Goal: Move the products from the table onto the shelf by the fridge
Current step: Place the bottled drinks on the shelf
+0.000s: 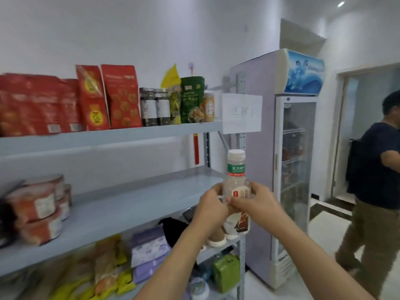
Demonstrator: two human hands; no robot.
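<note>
Clear plastic bottles [236,176], bunched to travel in one trip, we judge, sit at lower centre of the frame; our left grip [211,205] and right grip [254,202] curl round them. Just beyond lies the grey shelf [134,204], the fridge [295,161] farther right.

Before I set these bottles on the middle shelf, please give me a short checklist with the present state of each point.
1. Left hand and right hand both grip the upright bottle: ok.
2. Its white cap is in place: ok.
3. Bare room on the middle shelf ahead of the hands: ok.
4. Hold on the lower bottles under the hands: cannot tell, the hands hide it.
5. Stacked red tubs stand far to the left of that room: ok.
</note>
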